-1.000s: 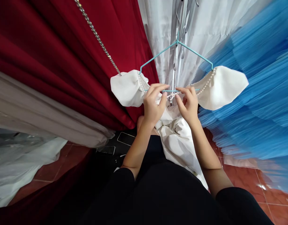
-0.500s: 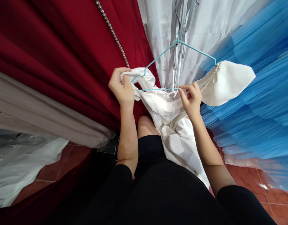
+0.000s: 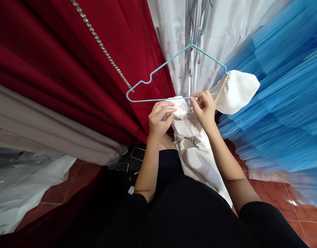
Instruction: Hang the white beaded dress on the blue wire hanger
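Note:
A light-blue wire hanger (image 3: 191, 45) hangs in front of me, its left end bare. My right hand (image 3: 205, 106) pinches its lower bar between thumb and fingertips. A white dress (image 3: 196, 151) with pearl trim droops below; its right sleeve (image 3: 237, 91) is still on the hanger's right end. Just under the bar, my left hand (image 3: 161, 117) has its thumb and fingers around the dress's left shoulder part, off the hanger. The fabric inside that grip is partly hidden by the fingers.
A red curtain (image 3: 117, 51) with a beaded chain (image 3: 104, 48) hangs at left. Blue tulle (image 3: 272, 113) fills the right side. White cloth and metal poles (image 3: 197, 20) stand behind the hanger. Phones (image 3: 137, 153) lie on a black surface beside my lap.
My left hand has moved right and down, bringing the dress's left shoulder off the hanger's left end. My right hand stays on the lower bar; the right sleeve has shifted slightly left.

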